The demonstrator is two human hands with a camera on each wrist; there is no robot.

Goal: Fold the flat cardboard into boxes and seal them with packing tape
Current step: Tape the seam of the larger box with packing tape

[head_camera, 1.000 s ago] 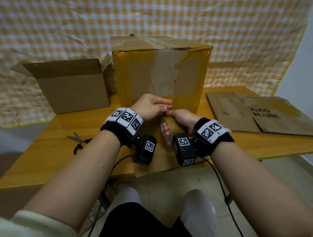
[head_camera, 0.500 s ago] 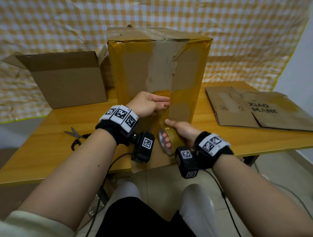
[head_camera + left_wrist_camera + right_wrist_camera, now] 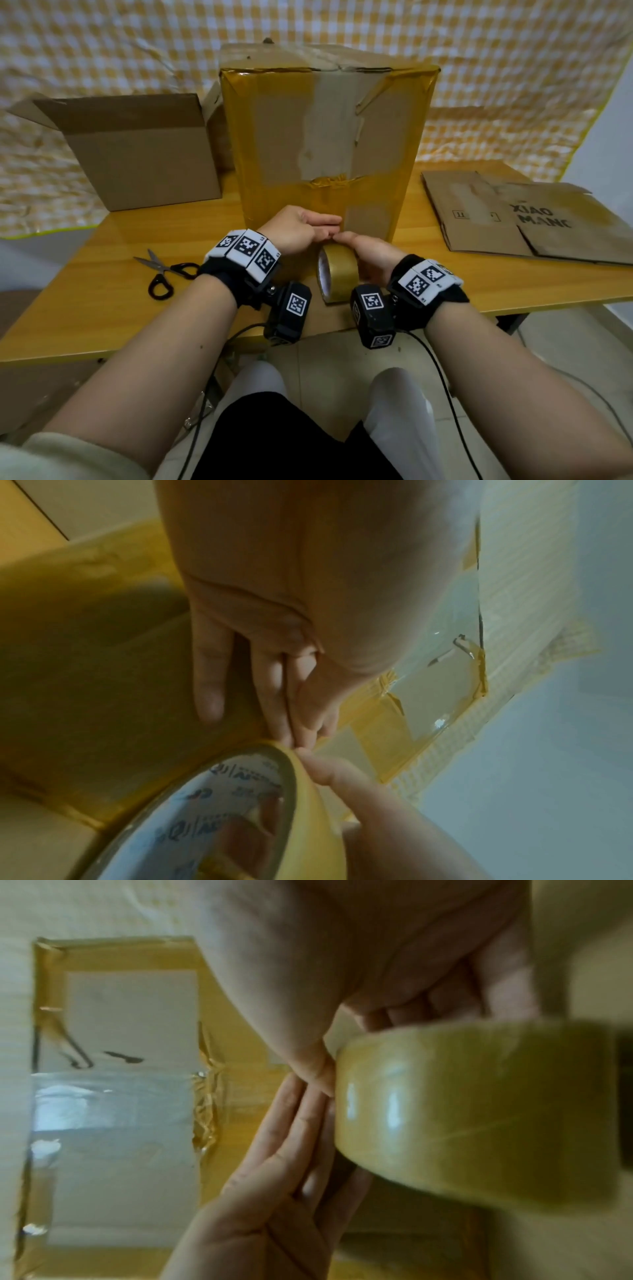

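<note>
Roll back up near box, right hand gripping it. Left hand fingers flat, pressing strip down. Mid-sealing; next probs pull more tape, then scissors.

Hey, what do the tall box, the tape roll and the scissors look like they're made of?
Tall box: brown cardboard, matte where bare, largely covered in glossy yellowish tape. Tape roll: translucent yellow-brown plastic film, shiny highlights, on a printed white core, probably card. Scissors: grey metal blades, black handles, likely plastic.
</note>
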